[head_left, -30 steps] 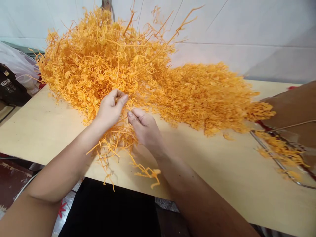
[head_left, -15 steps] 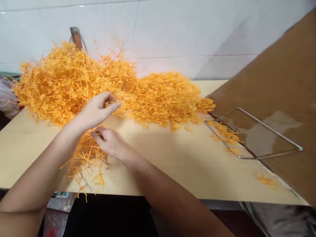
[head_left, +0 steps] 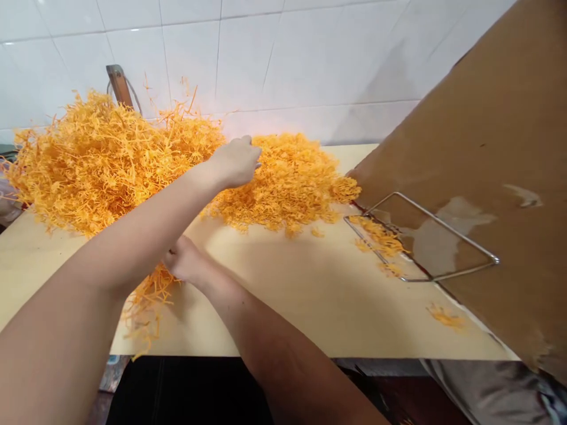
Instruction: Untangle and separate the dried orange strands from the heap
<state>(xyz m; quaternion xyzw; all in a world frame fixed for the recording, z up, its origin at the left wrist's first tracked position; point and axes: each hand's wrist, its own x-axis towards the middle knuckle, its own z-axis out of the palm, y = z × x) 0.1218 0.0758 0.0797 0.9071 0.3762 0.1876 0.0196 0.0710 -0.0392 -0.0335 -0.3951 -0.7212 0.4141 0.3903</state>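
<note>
A big heap of thin orange strands [head_left: 110,153] covers the back left of the pale wooden table [head_left: 319,295]. My left hand [head_left: 234,162] is stretched far forward onto the heap's middle, knuckles up; its fingers curl down into the strands and are hidden. My right hand [head_left: 186,262] stays near the front edge under my left forearm, closed on a small bunch of orange strands [head_left: 148,295] that trails over the table edge.
A large brown cardboard panel [head_left: 487,136] leans over the table's right side. A bent metal wire frame [head_left: 460,236] lies against it with some strands inside. Loose strands [head_left: 445,316] lie near the front right. A wooden handle [head_left: 119,85] leans on the white tiled wall.
My left hand left the near bunch and reached forward and right onto the heap's middle. My right hand stayed on the bunch. The view swung right, bringing in the cardboard panel.
</note>
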